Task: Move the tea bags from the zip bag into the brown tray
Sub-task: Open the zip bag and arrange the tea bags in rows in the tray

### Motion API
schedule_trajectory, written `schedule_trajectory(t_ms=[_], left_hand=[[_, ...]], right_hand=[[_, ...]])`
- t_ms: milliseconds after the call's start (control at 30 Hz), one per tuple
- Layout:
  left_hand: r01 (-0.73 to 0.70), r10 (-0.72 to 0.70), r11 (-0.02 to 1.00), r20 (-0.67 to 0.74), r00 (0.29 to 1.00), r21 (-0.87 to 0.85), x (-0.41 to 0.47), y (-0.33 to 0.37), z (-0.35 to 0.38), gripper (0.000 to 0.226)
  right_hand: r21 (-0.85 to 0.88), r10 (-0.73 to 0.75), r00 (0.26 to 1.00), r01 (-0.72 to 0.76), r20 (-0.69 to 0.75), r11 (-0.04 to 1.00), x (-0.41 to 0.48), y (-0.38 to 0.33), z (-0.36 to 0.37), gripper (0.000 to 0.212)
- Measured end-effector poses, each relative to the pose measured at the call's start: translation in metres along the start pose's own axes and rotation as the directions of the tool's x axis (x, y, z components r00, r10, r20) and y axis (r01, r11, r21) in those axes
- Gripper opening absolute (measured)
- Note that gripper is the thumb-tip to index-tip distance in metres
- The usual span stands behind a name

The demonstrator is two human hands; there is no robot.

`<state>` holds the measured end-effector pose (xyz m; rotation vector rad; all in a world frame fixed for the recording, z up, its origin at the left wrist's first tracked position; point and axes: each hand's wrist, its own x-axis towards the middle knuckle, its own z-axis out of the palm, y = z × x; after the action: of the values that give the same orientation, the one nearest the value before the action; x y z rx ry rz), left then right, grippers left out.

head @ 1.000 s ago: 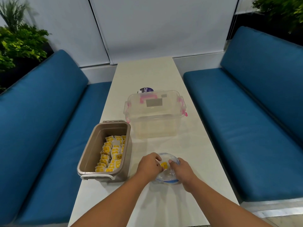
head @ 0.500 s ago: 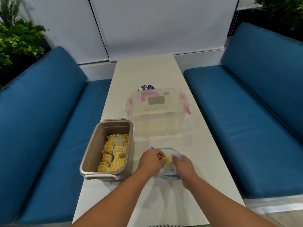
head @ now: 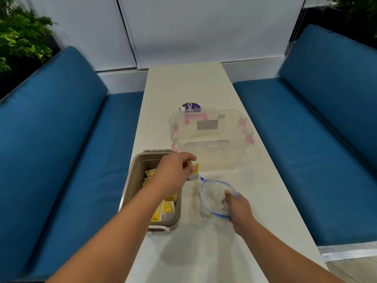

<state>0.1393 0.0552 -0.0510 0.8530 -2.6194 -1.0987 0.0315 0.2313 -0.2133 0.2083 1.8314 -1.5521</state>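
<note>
My left hand (head: pixel 174 170) pinches a yellow-and-white tea bag (head: pixel 194 172) and hovers over the right rim of the brown tray (head: pixel 133 180). Several yellow tea bags (head: pixel 166 208) lie inside the tray, partly hidden by my forearm. My right hand (head: pixel 235 208) grips the near right rim of the clear zip bag (head: pixel 213 198), whose blue-edged mouth stands open on the table. The bag looks see-through; I cannot tell what is left inside.
A clear plastic box with pink latches (head: pixel 212 137) stands just behind the tray and bag, with a dark round label (head: pixel 190 107) behind it. The long white table (head: pixel 189 82) runs between two blue benches (head: pixel 61 150).
My left hand has lifted a tea bag out of the zip bag and carried it left and up toward the tray. My right hand keeps hold of the bag's rim.
</note>
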Motion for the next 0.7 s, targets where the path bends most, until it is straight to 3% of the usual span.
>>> schedule_trajectory(t_ms=[100, 267, 700], left_hand=[[0.026, -0.026, 0.998, 0.004, 1.000, 0.063, 0.005, -0.010, -0.031, 0.010], [0.072, -0.083, 0.979, 0.047, 0.995, 0.192, 0.013, -0.037, -0.052, 0.010], [0.097, -0.189, 0.959, 0.350, 0.917, 0.265, 0.027, -0.100, -0.015, 0.015]], right_hand=[[0.008, 0.009, 1.000, -0.009, -0.010, 1.000, -0.002, -0.004, 0.007, 0.017], [0.015, 0.011, 1.000, -0.010, -0.014, 1.000, -0.008, -0.008, 0.016, 0.017], [0.014, 0.016, 0.996, -0.015, -0.086, 1.000, -0.017, 0.002, 0.028, 0.023]])
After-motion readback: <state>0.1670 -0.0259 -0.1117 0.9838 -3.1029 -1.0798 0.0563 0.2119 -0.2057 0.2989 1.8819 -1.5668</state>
